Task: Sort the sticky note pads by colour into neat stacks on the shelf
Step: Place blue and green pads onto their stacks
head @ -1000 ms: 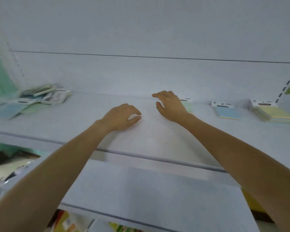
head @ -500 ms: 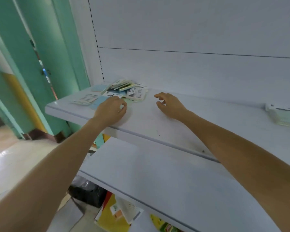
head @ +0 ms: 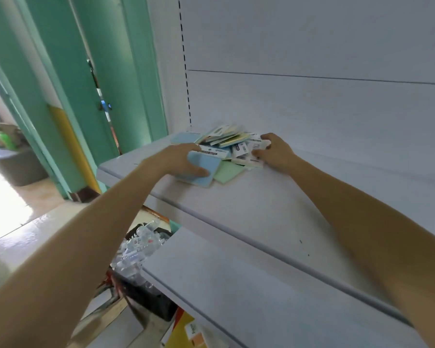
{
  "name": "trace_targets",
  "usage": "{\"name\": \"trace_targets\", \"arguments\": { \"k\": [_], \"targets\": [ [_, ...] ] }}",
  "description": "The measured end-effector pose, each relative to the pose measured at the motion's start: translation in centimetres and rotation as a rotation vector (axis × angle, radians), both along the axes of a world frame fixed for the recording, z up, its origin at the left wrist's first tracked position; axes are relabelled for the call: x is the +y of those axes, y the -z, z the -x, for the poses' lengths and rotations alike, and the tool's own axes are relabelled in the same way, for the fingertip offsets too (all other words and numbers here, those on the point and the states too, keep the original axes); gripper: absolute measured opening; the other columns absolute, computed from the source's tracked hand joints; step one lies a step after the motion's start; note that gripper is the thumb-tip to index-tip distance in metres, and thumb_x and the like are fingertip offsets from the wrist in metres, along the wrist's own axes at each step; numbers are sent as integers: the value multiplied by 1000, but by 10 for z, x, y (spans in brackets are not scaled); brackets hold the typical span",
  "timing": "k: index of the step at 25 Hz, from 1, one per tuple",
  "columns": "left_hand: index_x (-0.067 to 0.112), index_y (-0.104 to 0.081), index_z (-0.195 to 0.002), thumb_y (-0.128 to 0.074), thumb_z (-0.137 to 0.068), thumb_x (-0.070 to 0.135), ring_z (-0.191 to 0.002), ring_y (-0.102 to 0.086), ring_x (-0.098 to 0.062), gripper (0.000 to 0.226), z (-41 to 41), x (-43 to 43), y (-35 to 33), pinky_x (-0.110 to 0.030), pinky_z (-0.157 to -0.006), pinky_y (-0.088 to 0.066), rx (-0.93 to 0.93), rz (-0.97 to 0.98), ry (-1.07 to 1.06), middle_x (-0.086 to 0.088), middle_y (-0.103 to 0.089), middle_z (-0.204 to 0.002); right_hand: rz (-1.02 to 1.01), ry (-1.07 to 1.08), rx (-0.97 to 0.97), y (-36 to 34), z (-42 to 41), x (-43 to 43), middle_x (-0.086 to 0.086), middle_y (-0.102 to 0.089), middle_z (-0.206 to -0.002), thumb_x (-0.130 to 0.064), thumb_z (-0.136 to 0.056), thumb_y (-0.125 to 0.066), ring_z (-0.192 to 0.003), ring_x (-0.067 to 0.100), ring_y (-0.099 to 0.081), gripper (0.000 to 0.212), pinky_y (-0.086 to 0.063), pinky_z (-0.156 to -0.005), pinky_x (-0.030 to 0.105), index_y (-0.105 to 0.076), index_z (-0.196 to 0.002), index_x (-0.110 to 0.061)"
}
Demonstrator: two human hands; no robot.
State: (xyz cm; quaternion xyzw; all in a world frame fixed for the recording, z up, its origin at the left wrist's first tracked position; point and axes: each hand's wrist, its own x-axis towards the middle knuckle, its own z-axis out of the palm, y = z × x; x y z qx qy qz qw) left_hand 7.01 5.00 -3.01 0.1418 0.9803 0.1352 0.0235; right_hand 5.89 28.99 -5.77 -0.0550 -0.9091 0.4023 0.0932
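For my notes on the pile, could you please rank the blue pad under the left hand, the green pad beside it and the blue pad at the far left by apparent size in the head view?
1. Light blue square sticky note pad under the left hand: largest, though nearest.
2. Pale green pad and the far-left blue pad: both partly hidden, too close to rank.

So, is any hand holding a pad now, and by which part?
The left hand grips the blue pad at its left side, thumb on top. The right hand touches white-labelled pads in the pile; a firm hold cannot be told.
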Motion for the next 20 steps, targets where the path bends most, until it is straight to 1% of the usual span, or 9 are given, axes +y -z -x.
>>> {"name": "trace_targets", "arguments": {
  "k": [3,5,8,10,12,13,16,18,20],
  "targets": [
    [29,-35,-138,-71,-77,31,-119,-45,-21,72,6,6,-12,-30,-96,-37,-47,-147,97,-2,-39,-144,196,50,18,-1,5,6,7,-45,-108,-12,-85,-62,-102,23,-49,72,-36,-81,26,-20,-143,-15],
    [27,-38,-136,-68,-81,17,-107,-42,-17,64,10,11,-16,-27,-86,-38,-76,-328,165,0,-42,-133,245,89,30,-3,2,14,7,-47,-106,-5,-87,-57,-100,23,-51,70,-40,-79,28,-18,-144,-16],
    [22,-43,-132,-58,-86,5,-98,-43,-19,51,18,23,-13,-25,-69,-43,-124,-597,164,-6,-44,-111,155,195,54,-6,-9,35,15,-56,-120,0,-87,-45,-99,28,-55,48,-45,-69,24,-39,-133,-13],
    [18,-47,-128,-56,-87,5,-94,-46,-21,44,22,35,-5,-21,-66,-42,-135,-697,152,-8,-46,-106,7,283,15,-2,-16,51,15,-57,-124,-3,-87,-42,-97,29,-55,35,-45,-66,22,-55,-118,-9],
    [14,-52,-122,-56,-86,4,-95,-49,-23,37,25,50,6,-23,-68,-43,-73,-752,142,-10,-50,-107,-168,357,-86,1,-20,58,15,-56,-126,-14,-88,-45,-112,33,-52,30,-45,-87,29,-58,-115,-8],
    [12,-54,-119,-56,-85,4,-99,-51,-25,35,27,58,10,-27,-75,-46,-19,-757,117,-11,-53,-111,-270,391,-136,1,-21,55,16,-52,-129,-26,-89,-47,-119,34,-45,36,-41,-95,34,-55,-119,-8],
    [9,-56,-118,-55,-83,2,-117,-50,-30,36,30,79,20,-38,-99,-40,111,-759,42,-14,-55,-126,-494,419,-251,-2,-24,32,15,-42,-133,-68,-80,-42,-127,31,-32,79,-33,-102,39,-43,-131,-7],
    [8,-55,-120,-52,-83,-2,-122,-47,-30,39,31,86,22,-36,-103,-37,118,-769,57,-14,-53,-130,-565,417,-270,-2,-22,18,13,-43,-133,-69,-76,-46,-126,30,-34,81,-33,-100,36,-43,-131,-8],
    [7,-53,-123,-50,-83,-4,-123,-46,-27,42,28,88,24,-31,-102,-36,86,-783,98,-13,-51,-132,-618,398,-265,-3,-20,12,13,-48,-130,-54,-79,-53,-122,30,-40,64,-36,-94,33,-48,-125,-10]
  ]
}}
